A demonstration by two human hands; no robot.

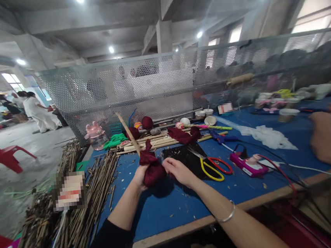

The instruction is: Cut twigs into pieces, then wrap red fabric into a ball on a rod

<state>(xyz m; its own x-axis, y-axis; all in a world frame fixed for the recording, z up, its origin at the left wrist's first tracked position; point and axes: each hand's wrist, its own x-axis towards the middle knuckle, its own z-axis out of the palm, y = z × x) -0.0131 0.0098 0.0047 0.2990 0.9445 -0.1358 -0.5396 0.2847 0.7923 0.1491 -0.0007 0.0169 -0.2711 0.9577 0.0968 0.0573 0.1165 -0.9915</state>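
Observation:
My left hand (141,177) is closed around a dark red cloth bundle (154,173), round at the bottom and gathered at the top. A pale wooden stick (127,132) rises from the gathered cloth, tilted up to the left. Just right of the bundle, my right hand (174,169) is closed in a pinch; whatever it holds, if anything, is too small to make out. Scissors (212,169) with one yellow and one red handle lie on a black cloth (183,157) beyond and right of my right hand.
Thin brown twigs (87,209) are piled at the left. A purple power strip (250,164) with cords and a blue glue gun (221,137) lie right of the scissors. Another person's arm (328,143) rests at the right. A perforated metal screen (156,89) borders the blue table (174,216).

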